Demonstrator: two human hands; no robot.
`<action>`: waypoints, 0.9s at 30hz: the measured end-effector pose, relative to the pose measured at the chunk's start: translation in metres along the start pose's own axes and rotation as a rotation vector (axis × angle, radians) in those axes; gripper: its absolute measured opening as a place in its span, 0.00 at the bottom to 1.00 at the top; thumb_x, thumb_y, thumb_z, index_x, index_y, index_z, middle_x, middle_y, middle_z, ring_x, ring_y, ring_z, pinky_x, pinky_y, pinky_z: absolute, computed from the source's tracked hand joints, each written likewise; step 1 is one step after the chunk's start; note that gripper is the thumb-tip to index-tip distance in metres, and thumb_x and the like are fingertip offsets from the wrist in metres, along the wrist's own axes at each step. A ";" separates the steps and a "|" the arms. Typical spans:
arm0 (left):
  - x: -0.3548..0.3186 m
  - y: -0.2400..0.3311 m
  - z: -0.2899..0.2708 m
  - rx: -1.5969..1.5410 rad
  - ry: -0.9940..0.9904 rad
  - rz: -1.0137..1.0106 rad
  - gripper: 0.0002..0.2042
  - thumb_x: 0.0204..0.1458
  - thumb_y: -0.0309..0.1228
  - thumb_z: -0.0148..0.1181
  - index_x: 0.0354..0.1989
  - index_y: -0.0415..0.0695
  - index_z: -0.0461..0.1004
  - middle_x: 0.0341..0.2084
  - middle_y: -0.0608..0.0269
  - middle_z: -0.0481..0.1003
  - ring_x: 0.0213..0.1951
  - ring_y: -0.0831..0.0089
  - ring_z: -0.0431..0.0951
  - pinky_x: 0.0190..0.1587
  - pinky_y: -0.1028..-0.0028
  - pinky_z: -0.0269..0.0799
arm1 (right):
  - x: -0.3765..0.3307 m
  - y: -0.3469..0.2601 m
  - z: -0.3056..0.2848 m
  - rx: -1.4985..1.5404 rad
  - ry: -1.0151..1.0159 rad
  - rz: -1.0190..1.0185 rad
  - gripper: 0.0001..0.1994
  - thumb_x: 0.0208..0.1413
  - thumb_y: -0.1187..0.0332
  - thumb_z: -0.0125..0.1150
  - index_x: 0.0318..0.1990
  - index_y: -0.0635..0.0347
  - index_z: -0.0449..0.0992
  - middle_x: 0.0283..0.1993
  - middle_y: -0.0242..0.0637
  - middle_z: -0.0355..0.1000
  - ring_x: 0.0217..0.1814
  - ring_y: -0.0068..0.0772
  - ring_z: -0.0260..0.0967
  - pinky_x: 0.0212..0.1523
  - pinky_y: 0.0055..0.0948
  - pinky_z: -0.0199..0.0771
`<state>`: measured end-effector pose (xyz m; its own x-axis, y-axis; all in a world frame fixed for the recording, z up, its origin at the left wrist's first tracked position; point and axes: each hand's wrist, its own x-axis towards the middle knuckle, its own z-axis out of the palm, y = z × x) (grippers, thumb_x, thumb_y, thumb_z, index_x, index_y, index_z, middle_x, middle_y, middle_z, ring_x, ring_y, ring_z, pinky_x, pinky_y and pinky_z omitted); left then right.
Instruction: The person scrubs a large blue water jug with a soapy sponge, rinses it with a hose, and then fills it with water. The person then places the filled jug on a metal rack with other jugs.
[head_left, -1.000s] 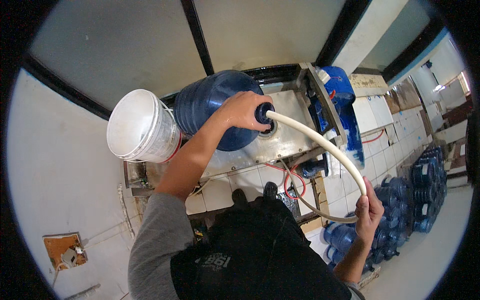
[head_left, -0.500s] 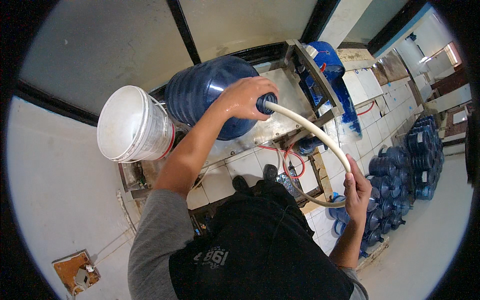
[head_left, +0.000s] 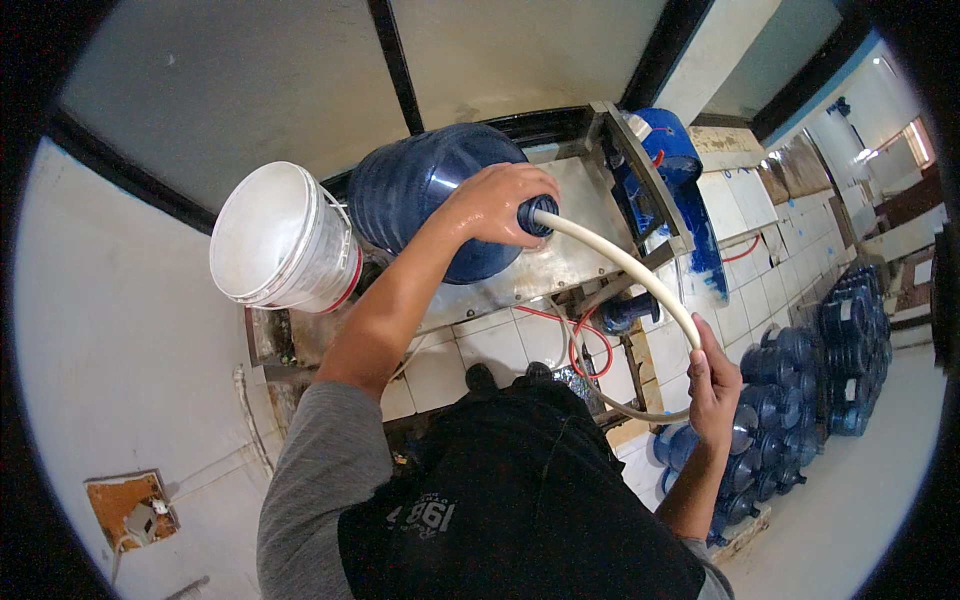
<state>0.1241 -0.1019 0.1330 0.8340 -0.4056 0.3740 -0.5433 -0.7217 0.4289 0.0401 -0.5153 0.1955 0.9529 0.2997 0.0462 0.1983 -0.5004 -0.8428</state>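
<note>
A large blue water jug (head_left: 395, 195) lies on its side on a metal bench (head_left: 580, 195), its neck pointing right. My left hand (head_left: 497, 205), wet on the back, is wrapped round the neck. A cream-coloured hose (head_left: 625, 265) enters the mouth, and its end inside the jug is hidden. Farther along, my right hand (head_left: 714, 388) grips this hose with the thumb on top, and the rest of it loops back down to the left.
A white bucket (head_left: 262, 235) stands left of the jug. Right of the bench is a blue drum (head_left: 668, 145). A thin red hose (head_left: 575, 355) curls over the tiled floor below. Several stacked blue jugs (head_left: 775, 405) line the right side.
The whole view has shifted slightly, so the bench and bucket sit a little farther right. Both hands keep their holds, and the hose stays in the jug's mouth.
</note>
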 end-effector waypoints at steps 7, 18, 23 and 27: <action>0.007 0.003 0.002 0.100 0.055 -0.018 0.26 0.38 0.49 0.77 0.44 0.49 0.81 0.47 0.59 0.80 0.51 0.54 0.79 0.52 0.61 0.73 | 0.018 0.016 -0.018 0.080 -0.001 -0.018 0.21 0.69 0.67 0.56 0.67 0.60 0.73 0.28 0.24 0.64 0.29 0.17 0.53 0.31 0.21 0.55; 0.031 0.012 0.019 0.092 -0.045 -0.305 0.25 0.36 0.48 0.76 0.44 0.53 0.82 0.33 0.56 0.82 0.37 0.51 0.80 0.42 0.57 0.74 | 0.060 0.065 -0.032 0.146 -0.141 -0.150 0.21 0.70 0.70 0.54 0.69 0.60 0.71 0.26 0.19 0.58 0.27 0.13 0.49 0.27 0.18 0.49; 0.035 0.012 0.025 0.126 0.009 -0.311 0.23 0.35 0.46 0.77 0.42 0.53 0.82 0.31 0.58 0.82 0.35 0.52 0.80 0.40 0.58 0.75 | 0.074 0.076 -0.042 0.182 -0.193 -0.136 0.21 0.70 0.70 0.54 0.68 0.61 0.71 0.27 0.20 0.59 0.27 0.14 0.51 0.28 0.18 0.51; 0.040 0.012 0.028 0.180 0.031 -0.331 0.22 0.35 0.44 0.77 0.41 0.52 0.82 0.30 0.58 0.82 0.34 0.52 0.81 0.40 0.59 0.75 | 0.087 0.085 -0.046 0.189 -0.215 -0.149 0.21 0.70 0.69 0.54 0.68 0.62 0.71 0.29 0.21 0.64 0.28 0.14 0.52 0.29 0.18 0.54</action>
<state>0.1535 -0.1421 0.1301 0.9567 -0.1190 0.2658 -0.2174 -0.8990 0.3802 0.1505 -0.5690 0.1522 0.8423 0.5332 0.0789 0.2665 -0.2847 -0.9208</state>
